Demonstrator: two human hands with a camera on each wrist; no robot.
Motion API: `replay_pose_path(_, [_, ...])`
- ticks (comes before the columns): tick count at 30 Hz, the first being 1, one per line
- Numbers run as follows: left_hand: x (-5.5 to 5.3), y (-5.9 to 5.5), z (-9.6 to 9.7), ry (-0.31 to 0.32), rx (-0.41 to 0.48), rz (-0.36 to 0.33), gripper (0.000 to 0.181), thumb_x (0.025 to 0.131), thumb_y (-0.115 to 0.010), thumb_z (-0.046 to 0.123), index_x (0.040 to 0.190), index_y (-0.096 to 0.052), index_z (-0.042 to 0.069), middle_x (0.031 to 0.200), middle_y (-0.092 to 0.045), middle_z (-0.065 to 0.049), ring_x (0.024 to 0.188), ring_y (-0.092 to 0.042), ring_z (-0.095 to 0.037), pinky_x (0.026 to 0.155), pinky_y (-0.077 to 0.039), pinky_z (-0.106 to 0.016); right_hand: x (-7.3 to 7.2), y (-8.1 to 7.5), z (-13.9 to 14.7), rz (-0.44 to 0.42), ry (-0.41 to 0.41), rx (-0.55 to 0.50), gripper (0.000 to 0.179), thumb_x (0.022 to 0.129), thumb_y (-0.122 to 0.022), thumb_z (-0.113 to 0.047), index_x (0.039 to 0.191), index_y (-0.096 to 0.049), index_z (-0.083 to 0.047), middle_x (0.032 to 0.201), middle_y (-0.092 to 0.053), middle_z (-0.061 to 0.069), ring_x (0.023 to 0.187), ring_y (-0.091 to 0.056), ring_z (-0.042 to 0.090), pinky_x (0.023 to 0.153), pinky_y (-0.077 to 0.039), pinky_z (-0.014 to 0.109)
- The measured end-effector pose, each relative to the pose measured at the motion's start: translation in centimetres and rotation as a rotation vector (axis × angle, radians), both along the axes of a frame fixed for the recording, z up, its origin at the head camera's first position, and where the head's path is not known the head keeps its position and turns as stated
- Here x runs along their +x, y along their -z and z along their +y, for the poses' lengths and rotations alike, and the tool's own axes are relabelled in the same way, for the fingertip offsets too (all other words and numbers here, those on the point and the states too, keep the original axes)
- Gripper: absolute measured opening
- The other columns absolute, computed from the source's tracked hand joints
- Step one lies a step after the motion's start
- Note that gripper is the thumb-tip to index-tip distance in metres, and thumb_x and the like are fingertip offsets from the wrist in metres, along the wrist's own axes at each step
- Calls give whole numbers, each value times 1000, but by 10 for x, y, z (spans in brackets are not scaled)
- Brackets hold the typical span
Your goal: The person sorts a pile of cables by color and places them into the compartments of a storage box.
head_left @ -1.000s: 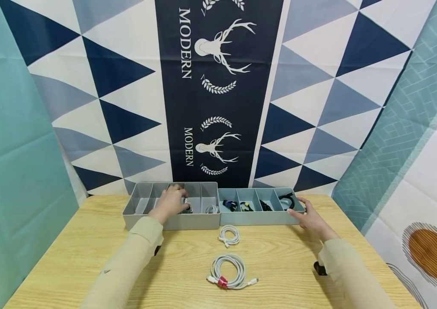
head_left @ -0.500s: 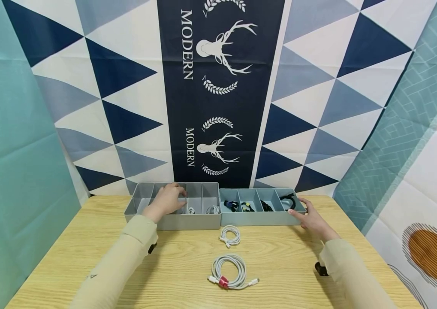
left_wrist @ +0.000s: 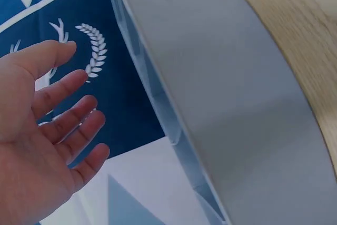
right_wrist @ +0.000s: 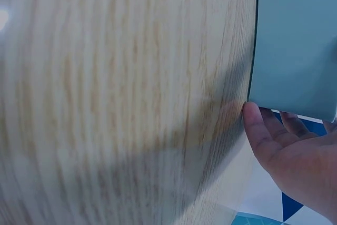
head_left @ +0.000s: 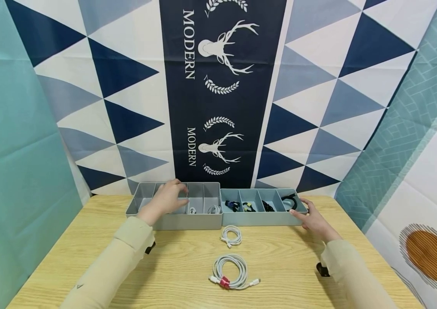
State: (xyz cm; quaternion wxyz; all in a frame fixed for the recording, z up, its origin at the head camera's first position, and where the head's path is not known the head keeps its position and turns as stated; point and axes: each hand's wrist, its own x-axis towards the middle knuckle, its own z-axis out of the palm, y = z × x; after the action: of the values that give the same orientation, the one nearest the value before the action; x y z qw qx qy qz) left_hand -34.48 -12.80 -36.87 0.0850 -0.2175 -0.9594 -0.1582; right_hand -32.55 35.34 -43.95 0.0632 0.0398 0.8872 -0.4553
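The left hand [head_left: 167,198] is held over the middle of the grey organizer [head_left: 191,222], its fingers spread and loosely bent, a wide gap left between thumb and forefinger; nothing is grasped by it, and in the left wrist view it is seen apart from the wall. By the right hand [head_left: 314,219] the right end of the blue organizer [head_left: 260,219] is held, the thumb laid at the front rim and the fingers set against the end wall. The two organizers are placed end to end, grey at left. In the grey one, a small white coil [head_left: 192,210] is seen in the fourth compartment from the left and a white cable [head_left: 214,209] in the fifth; part of the middle is hidden by the hand. In the blue one's four compartments are kept, left to right, a dark blue bundle [head_left: 232,206], a bundle with yellow [head_left: 248,207], a black bundle [head_left: 267,207] and a thick black loop [head_left: 292,199]. On the wooden table [head_left: 179,266] in front, a short white cable [head_left: 239,237] and, nearer, a larger coil [head_left: 243,271] bound with a red strap [head_left: 224,282] are laid. Behind, a triangle-patterned cloth [head_left: 206,103] is hung.
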Motion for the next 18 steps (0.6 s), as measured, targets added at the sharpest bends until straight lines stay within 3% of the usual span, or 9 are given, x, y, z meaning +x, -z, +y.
replay_pose_path(5, [10, -7, 3, 28, 7, 9, 32, 83, -70, 32, 108, -67, 12, 113, -58, -7, 113, -52, -31, 93, -39, -50, -1, 3, 1, -7, 2, 2, 92, 92, -55, -48, 151, 2, -7, 148, -11, 35, 110, -44, 37, 90, -46, 51])
replay_pose_path(13, [24, -10, 3, 44, 23, 30, 36, 83, -70, 34, 111, -66, 12, 122, -57, -8, 118, -49, -31, 95, -38, -50, 0, 2, 0, -8, -4, -12, 94, 91, -56, -49, 151, 2, -7, 148, -9, 35, 118, -40, 41, 92, -44, 54])
replay_pose_path(18, [34, -9, 4, 54, 58, 54, 35, 82, -71, 36, 109, -66, 14, 122, -57, -7, 118, -48, -30, 93, -38, -50, 0, 0, 0, 4, -7, -14, 92, 92, -56, -48, 151, 1, -6, 139, -24, 33, 98, -49, 33, 80, -47, 41])
